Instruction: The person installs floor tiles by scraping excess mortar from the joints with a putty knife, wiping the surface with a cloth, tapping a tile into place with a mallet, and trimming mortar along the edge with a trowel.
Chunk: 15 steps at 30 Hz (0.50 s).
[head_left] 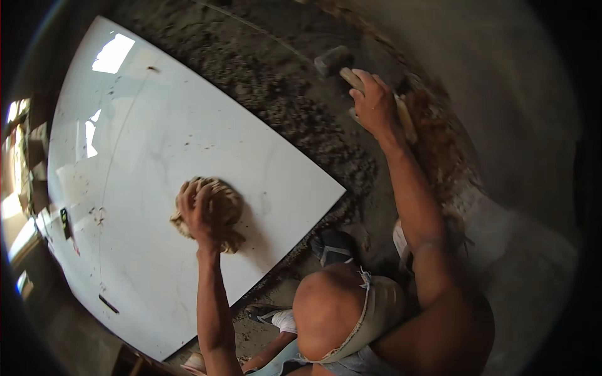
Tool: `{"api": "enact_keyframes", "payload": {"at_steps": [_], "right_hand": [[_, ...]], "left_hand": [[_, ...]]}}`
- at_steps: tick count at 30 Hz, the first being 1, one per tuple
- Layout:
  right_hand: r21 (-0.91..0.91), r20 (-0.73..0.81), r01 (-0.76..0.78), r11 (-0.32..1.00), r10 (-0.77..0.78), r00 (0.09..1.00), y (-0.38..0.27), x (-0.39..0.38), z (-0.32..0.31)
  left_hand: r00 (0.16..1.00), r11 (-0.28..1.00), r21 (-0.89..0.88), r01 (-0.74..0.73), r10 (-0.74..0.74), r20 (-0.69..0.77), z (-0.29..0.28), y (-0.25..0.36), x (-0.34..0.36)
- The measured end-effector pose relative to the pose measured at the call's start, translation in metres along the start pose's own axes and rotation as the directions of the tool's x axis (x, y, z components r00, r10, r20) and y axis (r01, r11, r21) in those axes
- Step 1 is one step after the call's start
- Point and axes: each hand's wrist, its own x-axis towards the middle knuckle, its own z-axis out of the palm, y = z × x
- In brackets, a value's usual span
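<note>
A large white glossy tile (150,250) with faint grey veining lies at the left and middle. On its surface sits a bunched beige cloth (227,202), and my left hand (202,216) is closed over it with bent fingers. At the upper right, past the tile's edge, my right hand (375,103) grips the wooden handle of a mallet. The dark mallet head (334,61) is over the grey mortar, and the handle's other end shows below my hand.
Rough wet mortar (282,113) spreads beyond the tile's far right edge, with a thin string (251,26) above it. Reddish rubble (433,131) runs along the wall base (501,113). Small black pieces (108,304) and dark crumbs lie on the tile. My bent knee (326,307) is near its corner.
</note>
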Motion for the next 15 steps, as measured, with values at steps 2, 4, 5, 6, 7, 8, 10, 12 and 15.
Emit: {"api": "enact_keyframes", "payload": {"at_steps": [2,4,5,6,7,8,10,12,15], "right_hand": [[0.01,0.019,-0.005,1.0,0.005,1.0,0.021,-0.007,-0.014],[0.029,0.002,-0.009,1.0,0.009,1.0,0.045,-0.02,-0.043],[-0.02,-0.084,-0.014,1.0,0.012,0.996,0.057,-0.029,-0.056],[-0.063,-0.169,-0.02,0.998,0.009,0.986,0.07,-0.036,-0.069],[-0.084,-0.175,-0.025,0.996,0.01,0.984,0.09,-0.044,-0.086],[-0.074,-0.187,-0.088,0.993,0.073,0.98,0.11,-0.05,-0.096],[-0.061,-0.21,-0.143,0.988,0.127,0.97,0.137,-0.061,-0.103],[-0.071,-0.114,-0.265,0.962,0.256,0.96,0.149,-0.069,-0.097],[-0.414,-0.301,-0.044,0.909,-0.091,0.949,0.168,-0.072,-0.079]], "left_hand": [[1.0,1.0,-0.006,0.003,-0.003,-0.006,-0.005,0.001,-0.009],[1.0,1.0,0.011,0.008,-0.008,-0.025,-0.011,0.008,-0.011],[0.999,0.998,0.053,0.015,-0.013,-0.052,-0.014,0.006,-0.014],[0.997,0.995,0.099,0.025,-0.017,-0.081,-0.016,0.006,-0.016],[0.994,0.993,0.119,0.015,-0.001,-0.113,-0.013,0.018,-0.015],[0.993,0.994,0.113,0.007,0.006,-0.118,-0.016,0.018,-0.017],[0.993,0.988,0.144,0.063,-0.048,-0.106,-0.024,0.012,-0.029],[0.992,0.985,0.158,0.072,-0.053,-0.118,-0.031,0.011,-0.039],[0.988,0.988,0.137,0.072,-0.052,-0.144,-0.035,0.015,-0.051]]}}
